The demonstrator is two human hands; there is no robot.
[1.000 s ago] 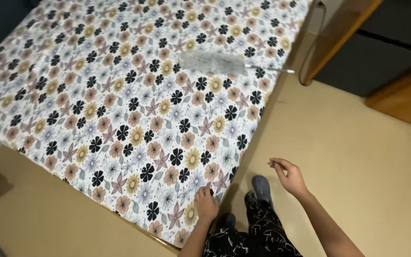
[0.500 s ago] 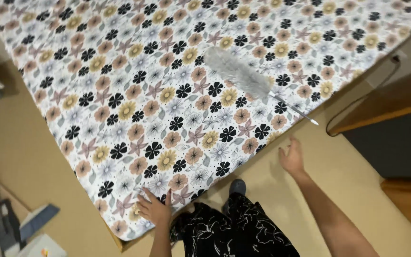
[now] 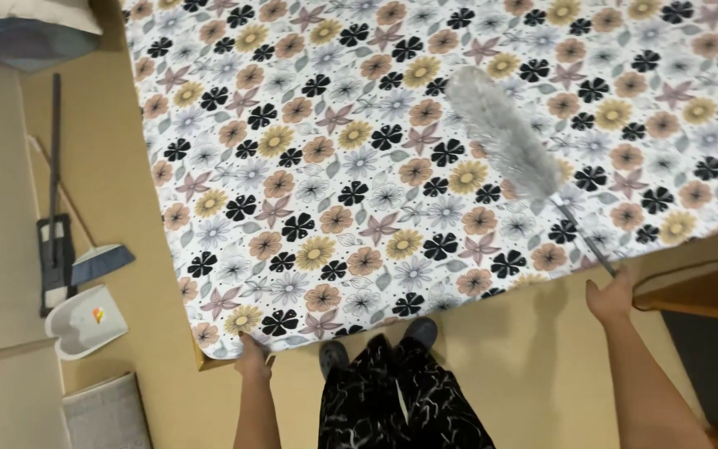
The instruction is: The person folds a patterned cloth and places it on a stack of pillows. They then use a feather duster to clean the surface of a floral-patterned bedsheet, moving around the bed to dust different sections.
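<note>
1. Duster (image 3: 504,137) lies on the floral sheet (image 3: 359,166), its grey head up and left of the right hand (image 3: 610,297), which is clenched on the thin handle's end.
2. Left hand (image 3: 253,359) grips the sheet's near corner edge.
3. Bed (image 3: 201,359) carries the sheet.
4. Left of that hand, on the floor, lie a dustpan (image 3: 89,320) and a broom (image 3: 97,262).

I see the grey fluffy duster (image 3: 504,137) lying diagonally at upper right on the floral sheet (image 3: 309,191), handle toward lower right.
</note>
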